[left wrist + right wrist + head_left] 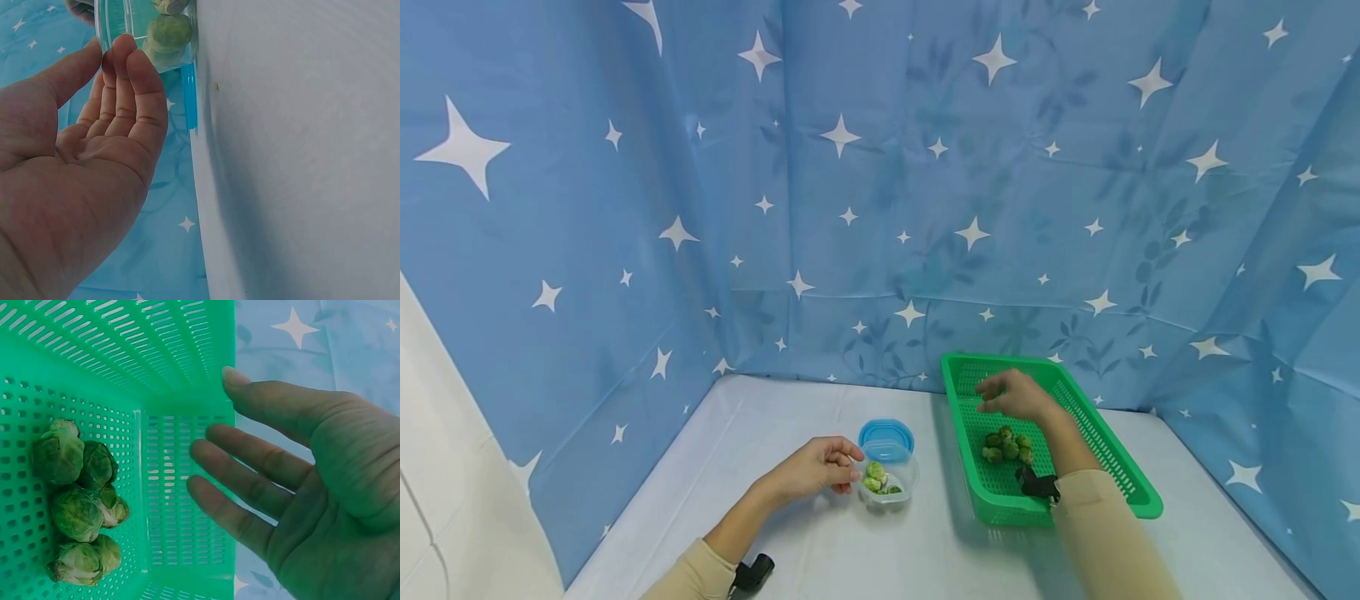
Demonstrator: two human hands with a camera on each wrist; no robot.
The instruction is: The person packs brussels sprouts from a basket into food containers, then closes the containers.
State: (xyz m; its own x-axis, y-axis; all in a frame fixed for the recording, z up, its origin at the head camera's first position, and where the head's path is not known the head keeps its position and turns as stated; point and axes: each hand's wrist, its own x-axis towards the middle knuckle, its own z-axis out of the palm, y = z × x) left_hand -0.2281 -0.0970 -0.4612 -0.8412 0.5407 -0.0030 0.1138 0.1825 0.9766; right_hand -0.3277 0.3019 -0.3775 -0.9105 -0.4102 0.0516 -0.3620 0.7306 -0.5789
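Note:
My left hand (823, 468) is at the left side of a small clear plastic container (887, 500). Its thumb and slightly bent fingers are at the near wall, and whether they touch it I cannot tell. Inside sit a few pale green Brussels sprouts (170, 32). Over the green plastic basket (992, 508), my right hand (1018, 395) hovers with spread, relaxed fingers and nothing in it. A cluster of several Brussels sprouts (78, 512) lies on the basket floor, apart from the fingertips.
A blue lid (886, 433) lies just behind the clear container on the white table (790, 550). Blue curtains (880, 208) with white stars hang behind and at both sides. The basket's raised, slotted walls surround its sprouts.

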